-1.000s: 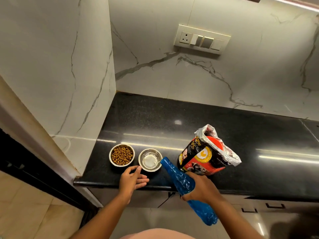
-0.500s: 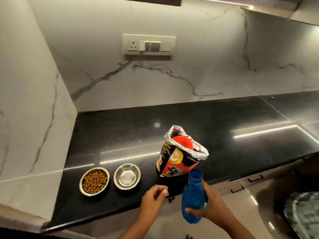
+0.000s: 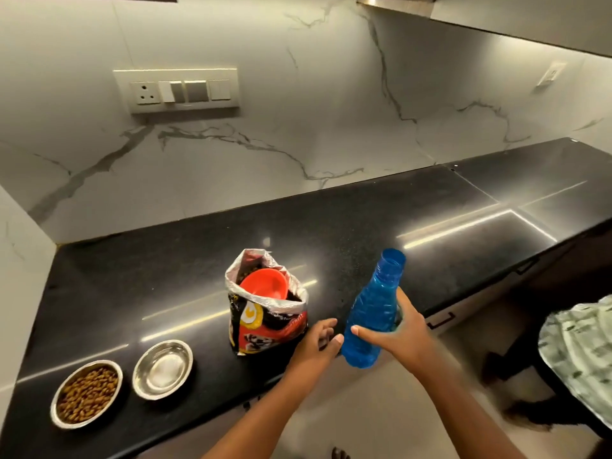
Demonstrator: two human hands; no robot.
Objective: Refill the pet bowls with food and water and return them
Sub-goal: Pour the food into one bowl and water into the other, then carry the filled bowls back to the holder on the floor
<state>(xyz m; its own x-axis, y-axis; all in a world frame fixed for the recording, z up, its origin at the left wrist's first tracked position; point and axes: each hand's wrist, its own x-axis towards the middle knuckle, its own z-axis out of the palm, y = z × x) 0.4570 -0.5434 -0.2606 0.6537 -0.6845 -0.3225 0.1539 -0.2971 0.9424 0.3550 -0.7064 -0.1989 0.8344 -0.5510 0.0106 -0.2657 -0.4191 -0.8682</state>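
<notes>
A black stone bench (image 3: 347, 226) runs along a marble wall with a switch panel (image 3: 177, 91). Near its front edge at the left stand two steel bowls side by side: the food bowl (image 3: 86, 394) full of brown kibble and the water bowl (image 3: 163, 369), whose contents cannot be told. To their right an opened pet food bag (image 3: 265, 313) stands upright with a red scoop (image 3: 265, 284) inside. The right hand (image 3: 402, 336) grasps the uncapped blue water bottle (image 3: 374, 313) around its lower body, held nearly upright, just right of the bag. The left hand (image 3: 314, 342) is loosely open, fingers half curled beside the bottle's base, well apart from the bowls.
</notes>
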